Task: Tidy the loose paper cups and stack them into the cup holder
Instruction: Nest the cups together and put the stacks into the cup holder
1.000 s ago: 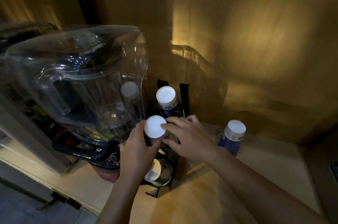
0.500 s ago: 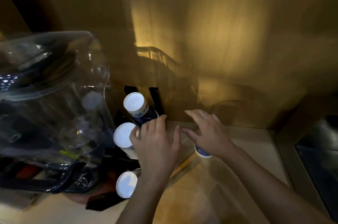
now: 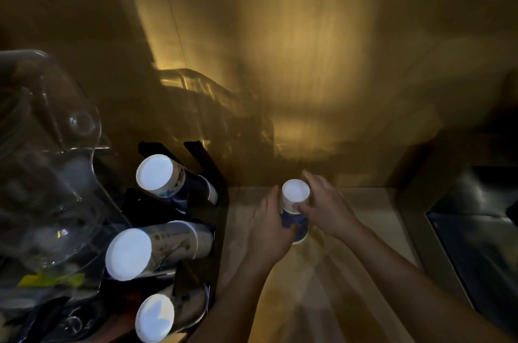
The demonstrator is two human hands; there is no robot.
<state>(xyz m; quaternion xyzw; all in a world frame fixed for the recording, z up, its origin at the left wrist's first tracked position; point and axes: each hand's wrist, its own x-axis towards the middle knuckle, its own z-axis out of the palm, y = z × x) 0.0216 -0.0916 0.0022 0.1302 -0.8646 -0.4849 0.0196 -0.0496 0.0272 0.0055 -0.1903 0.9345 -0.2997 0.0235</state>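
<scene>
On the pale counter (image 3: 350, 272), both hands clasp an upturned cup (image 3: 295, 208).

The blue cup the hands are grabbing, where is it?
The blue cup stands upside down on the counter, right of the black cup holder, gripped between the left hand and right hand.
</scene>
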